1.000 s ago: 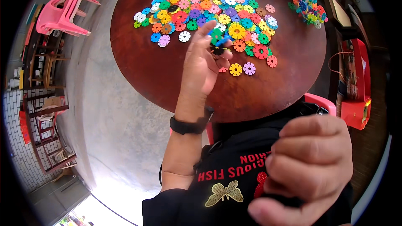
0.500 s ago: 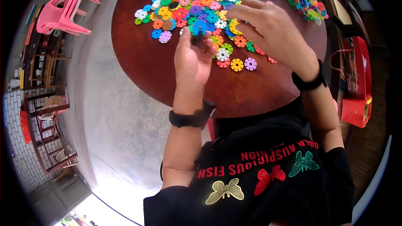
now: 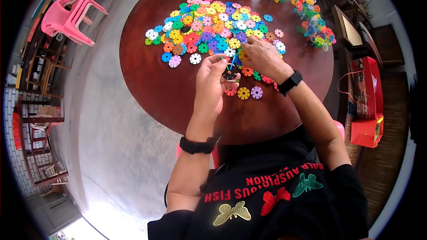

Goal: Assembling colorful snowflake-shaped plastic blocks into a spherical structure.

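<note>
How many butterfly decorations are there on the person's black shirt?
3: the gold butterfly at the left, the red butterfly in the middle, and the green butterfly at the right. More may be hidden in folds.

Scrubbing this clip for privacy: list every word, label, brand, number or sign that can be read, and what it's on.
Black shirt: red lettering, upside down in this view; wording not copied here.
Red bag: any print too small to read.
Red strip on left wall: too small to tell.
Slotted discs, black wristbands: no readable text.
</note>
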A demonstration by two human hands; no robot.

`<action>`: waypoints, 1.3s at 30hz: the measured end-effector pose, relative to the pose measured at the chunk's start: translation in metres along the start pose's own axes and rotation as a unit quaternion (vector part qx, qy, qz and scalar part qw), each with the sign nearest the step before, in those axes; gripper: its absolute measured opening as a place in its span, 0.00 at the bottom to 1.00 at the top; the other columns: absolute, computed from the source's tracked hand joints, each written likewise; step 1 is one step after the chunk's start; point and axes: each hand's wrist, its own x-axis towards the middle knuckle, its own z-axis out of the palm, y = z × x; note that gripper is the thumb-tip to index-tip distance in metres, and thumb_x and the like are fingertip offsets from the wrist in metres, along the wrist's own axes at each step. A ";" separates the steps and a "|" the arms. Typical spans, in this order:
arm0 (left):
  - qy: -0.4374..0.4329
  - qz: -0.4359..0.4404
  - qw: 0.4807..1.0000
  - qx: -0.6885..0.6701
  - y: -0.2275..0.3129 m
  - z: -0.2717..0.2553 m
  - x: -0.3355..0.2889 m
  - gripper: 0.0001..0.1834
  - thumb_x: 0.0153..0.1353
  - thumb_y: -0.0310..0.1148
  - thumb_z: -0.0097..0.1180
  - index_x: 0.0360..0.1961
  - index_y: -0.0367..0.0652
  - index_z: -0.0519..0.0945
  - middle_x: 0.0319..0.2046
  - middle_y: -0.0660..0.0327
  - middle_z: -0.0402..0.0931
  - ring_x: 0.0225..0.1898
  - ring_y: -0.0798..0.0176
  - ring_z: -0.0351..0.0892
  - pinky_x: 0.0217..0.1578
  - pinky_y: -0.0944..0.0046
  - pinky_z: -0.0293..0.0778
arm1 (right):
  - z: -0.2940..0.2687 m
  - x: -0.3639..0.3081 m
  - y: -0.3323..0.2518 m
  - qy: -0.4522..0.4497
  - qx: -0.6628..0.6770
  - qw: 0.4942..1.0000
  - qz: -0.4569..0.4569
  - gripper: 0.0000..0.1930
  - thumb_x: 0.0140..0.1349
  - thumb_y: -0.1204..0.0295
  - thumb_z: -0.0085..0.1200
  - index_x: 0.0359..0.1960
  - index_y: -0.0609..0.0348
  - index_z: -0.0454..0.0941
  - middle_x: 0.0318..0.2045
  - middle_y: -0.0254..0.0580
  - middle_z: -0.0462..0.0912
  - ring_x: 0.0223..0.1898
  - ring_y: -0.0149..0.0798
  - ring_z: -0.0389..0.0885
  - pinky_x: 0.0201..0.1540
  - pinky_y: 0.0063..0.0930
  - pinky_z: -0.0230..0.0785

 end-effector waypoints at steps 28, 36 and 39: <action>0.029 0.004 0.999 -0.018 0.006 0.001 -0.001 0.14 0.68 0.37 0.41 0.52 0.44 0.68 0.33 0.59 0.73 0.28 0.64 0.81 0.23 0.70 0.76 | -0.047 0.052 0.126 0.073 0.073 0.984 -0.144 0.08 0.55 0.69 0.54 0.33 0.60 0.76 0.31 0.47 0.78 0.36 0.50 0.77 0.39 0.39 0.69; 0.016 0.032 0.999 -0.037 0.000 -0.008 0.004 0.14 0.65 0.28 0.47 0.53 0.43 0.68 0.35 0.57 0.76 0.33 0.62 0.82 0.27 0.66 0.80 | -0.006 0.005 0.080 0.014 0.011 1.000 -0.010 0.12 0.54 0.65 0.57 0.37 0.57 0.75 0.37 0.45 0.76 0.43 0.49 0.76 0.43 0.43 0.70; -0.002 0.019 0.998 -0.068 -0.001 -0.006 0.006 0.16 0.64 0.25 0.48 0.53 0.42 0.68 0.37 0.54 0.77 0.35 0.60 0.82 0.31 0.63 0.82 | -0.010 0.001 0.082 0.047 0.033 0.998 0.009 0.09 0.53 0.69 0.57 0.32 0.59 0.74 0.34 0.46 0.76 0.40 0.50 0.76 0.40 0.43 0.69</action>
